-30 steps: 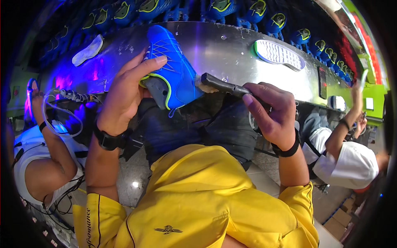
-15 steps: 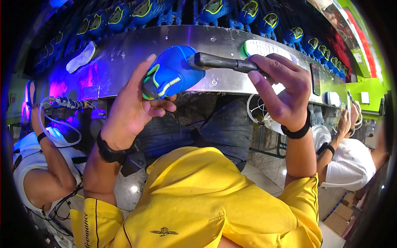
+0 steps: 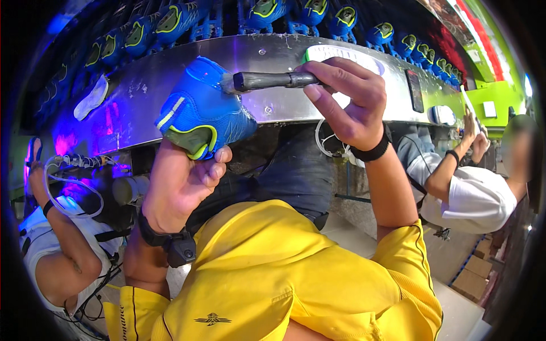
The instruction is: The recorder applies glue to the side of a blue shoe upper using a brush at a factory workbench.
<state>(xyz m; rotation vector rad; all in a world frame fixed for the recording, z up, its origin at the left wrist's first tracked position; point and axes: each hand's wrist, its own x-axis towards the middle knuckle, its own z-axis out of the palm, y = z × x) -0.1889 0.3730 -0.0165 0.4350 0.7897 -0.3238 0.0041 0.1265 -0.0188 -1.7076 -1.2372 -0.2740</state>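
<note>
My left hand (image 3: pixel 176 184) is closed around a blue shoe upper (image 3: pixel 199 102) with a yellow-green collar, holding it up over the near edge of the metal bench. Its opening is turned down toward my palm. Between thumb and fingers, my right hand (image 3: pixel 352 102) grips a black-handled brush (image 3: pixel 264 81). The pale bristles touch the upper's right side, near its top. Partly behind my right hand, a white shoe sole (image 3: pixel 327 52) with a green edge lies on the bench. Another white sole (image 3: pixel 92 98) rests on the bench at the left.
Rows of blue shoe uppers (image 3: pixel 173 21) stand on a rack beyond the metal bench (image 3: pixel 261 105). A dark phone-like device (image 3: pixel 414 91) and a white rounded object (image 3: pixel 442 115) sit toward the right. Co-workers in white shirts are at my left (image 3: pixel 62 244) and right (image 3: pixel 466 193).
The blue upper has been turned in my left hand, so its opening now faces down toward me. Both hands have shifted left in view, the brush staying at the upper.
</note>
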